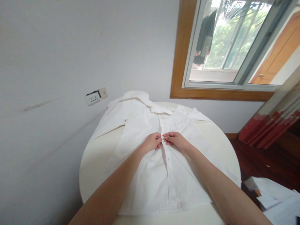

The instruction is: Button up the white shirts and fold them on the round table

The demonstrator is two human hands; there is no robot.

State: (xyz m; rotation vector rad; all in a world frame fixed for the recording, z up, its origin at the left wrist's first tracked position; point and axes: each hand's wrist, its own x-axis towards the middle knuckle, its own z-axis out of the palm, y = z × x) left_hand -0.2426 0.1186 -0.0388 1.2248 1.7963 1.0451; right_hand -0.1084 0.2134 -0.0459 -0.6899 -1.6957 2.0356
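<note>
A white button-up shirt (145, 175) lies front-up on a round white table (93, 159), collar towards the wall. My left hand (152, 142) and my right hand (174, 139) meet at the shirt's front placket, about mid-chest. Both hands have their fingers curled in a pinch on the placket edges, fingertips almost touching each other. What sits between the fingertips is too small to make out beyond the cloth. The left sleeve of the shirt spreads out towards the wall side of the table.
A grey wall with a white socket (93, 98) stands behind the table. A wood-framed window (220, 62) is at the upper right. A red patterned curtain (269, 125) hangs at the right, with white papers or cloth (276, 193) on the dark floor.
</note>
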